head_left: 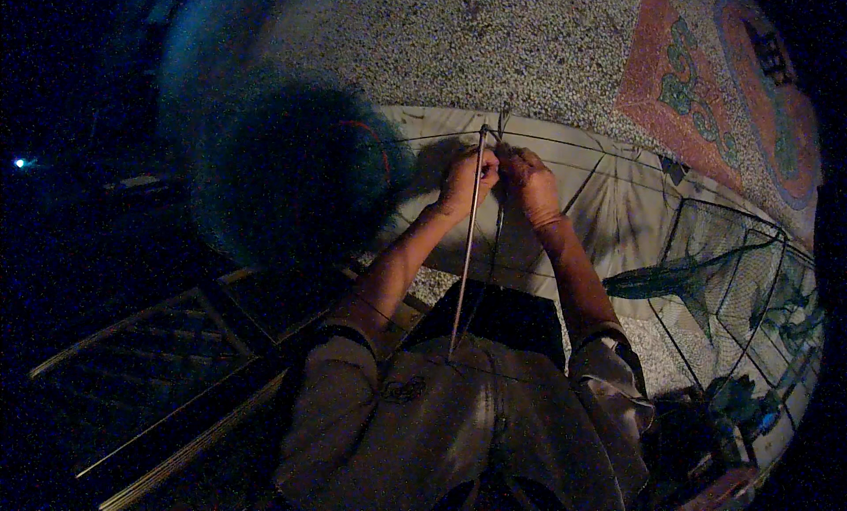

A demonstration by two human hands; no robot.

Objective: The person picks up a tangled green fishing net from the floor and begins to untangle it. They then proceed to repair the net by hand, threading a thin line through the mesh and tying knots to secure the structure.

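Note:
Both my hands are raised close together in front of my chest. My left hand (465,181) is closed around the upper part of a thin metal rod (466,255) that runs down to my shirt. My right hand (528,181) is pinched on a thin dark cord or wire (499,131) at the rod's top end, right beside the left hand. The scene is dim, so the exact finger contact is hard to make out. Below the hands lies a pale fabric sheet (609,202) crossed by thin wire lines.
A folding net trap of dark green mesh on wire frames (741,273) stretches to the right. A speckled pebble floor (494,43) with a reddish patterned inlay (688,78) lies ahead. Slatted wooden frames (168,370) sit at the lower left in darkness.

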